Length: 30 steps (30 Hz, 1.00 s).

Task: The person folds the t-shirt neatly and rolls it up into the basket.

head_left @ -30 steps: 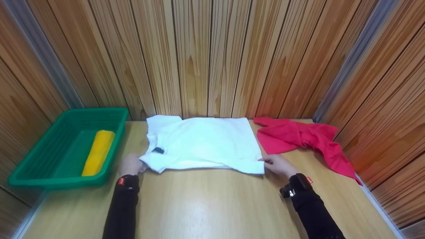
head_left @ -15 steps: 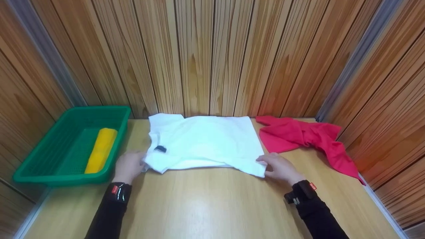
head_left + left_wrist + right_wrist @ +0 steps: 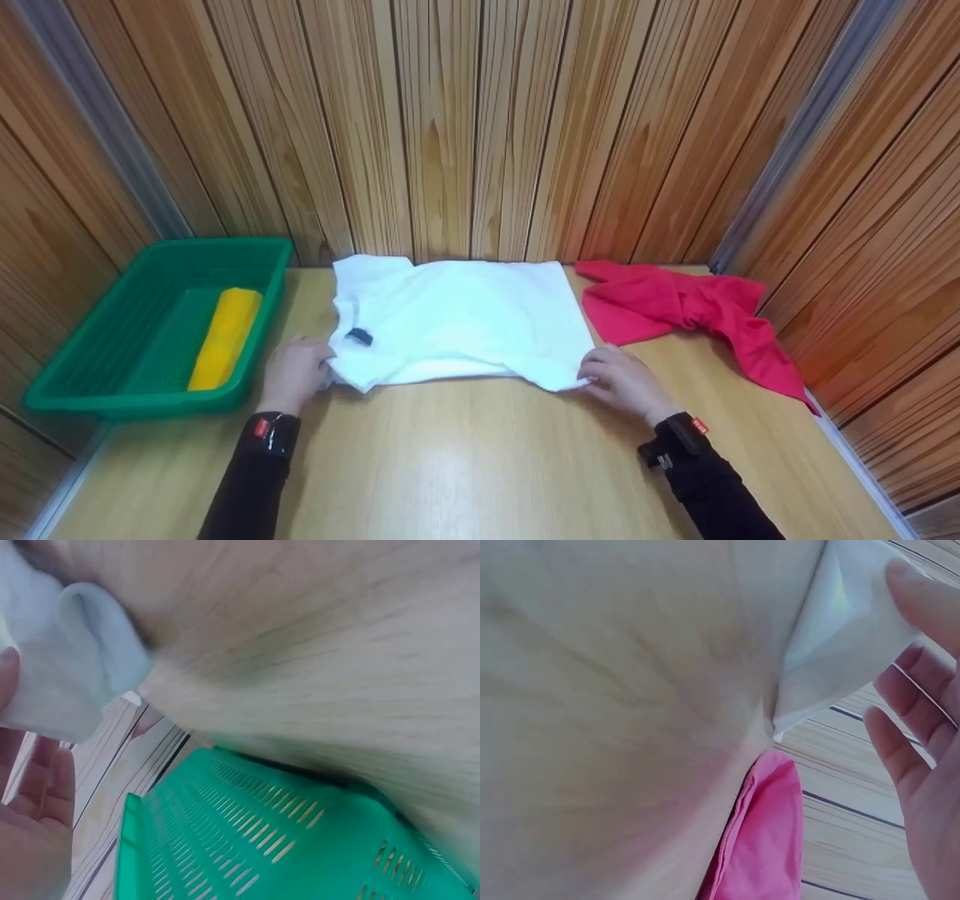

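Observation:
A white T-shirt [image 3: 472,322] lies folded lengthwise across the table, its neck with a dark label toward the left. My left hand [image 3: 296,371] pinches the near left corner of the shirt. In the left wrist view the thumb presses on the white cloth [image 3: 60,660], with the fingers behind it. At the other end, my right hand [image 3: 622,382] pinches the near right corner at the hem. The right wrist view has that cloth [image 3: 840,637] raised between thumb and fingers.
Left of the shirt stands a green plastic basket [image 3: 97,405] with a rolled yellow cloth [image 3: 225,337] inside. A crumpled red garment [image 3: 675,304] lies to the right. Wood-panelled walls [image 3: 442,135] close off the back and sides of the table [image 3: 450,465].
My left hand has shifted its hold at the shirt's left corner, with more of its back showing. My right hand has regripped the right corner, which is now drawn slightly up and in.

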Each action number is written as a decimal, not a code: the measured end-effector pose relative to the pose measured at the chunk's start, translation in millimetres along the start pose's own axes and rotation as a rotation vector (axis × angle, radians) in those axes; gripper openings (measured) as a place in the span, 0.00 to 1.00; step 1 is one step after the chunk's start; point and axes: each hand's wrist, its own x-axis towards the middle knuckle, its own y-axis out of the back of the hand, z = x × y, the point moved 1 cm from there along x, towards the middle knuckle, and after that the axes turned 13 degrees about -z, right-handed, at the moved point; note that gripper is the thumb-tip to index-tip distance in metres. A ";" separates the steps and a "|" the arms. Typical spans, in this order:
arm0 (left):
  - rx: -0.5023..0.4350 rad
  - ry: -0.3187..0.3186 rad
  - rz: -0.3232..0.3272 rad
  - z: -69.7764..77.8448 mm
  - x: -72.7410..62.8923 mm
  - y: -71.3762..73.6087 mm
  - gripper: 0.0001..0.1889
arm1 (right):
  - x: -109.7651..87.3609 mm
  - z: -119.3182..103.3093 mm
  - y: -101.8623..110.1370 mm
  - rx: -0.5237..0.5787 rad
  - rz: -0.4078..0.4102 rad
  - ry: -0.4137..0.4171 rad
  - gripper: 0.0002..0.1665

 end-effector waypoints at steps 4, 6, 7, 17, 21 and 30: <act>-0.075 0.011 -0.045 5.0 -10.0 14.4 0.07 | -5.6 0.1 8.0 0.056 0.076 -0.003 0.10; -0.104 0.003 -0.072 8.5 -17.4 22.1 0.08 | -11.0 0.2 11.8 0.116 0.098 -0.002 0.12; -0.111 -0.011 -0.082 10.3 -21.3 25.8 0.08 | -14.1 0.2 13.5 0.148 0.104 -0.001 0.12; -0.181 -0.107 -0.329 38.3 -54.7 60.6 0.08 | -49.6 6.0 23.2 0.327 -0.006 -0.161 0.12; -0.208 -0.138 -0.420 45.1 -59.8 64.3 0.06 | -56.8 4.3 20.9 0.317 -0.095 -0.167 0.08; -0.264 -0.075 -0.601 48.1 -68.8 60.2 0.03 | -61.8 -8.2 19.5 0.451 -0.348 -0.108 0.04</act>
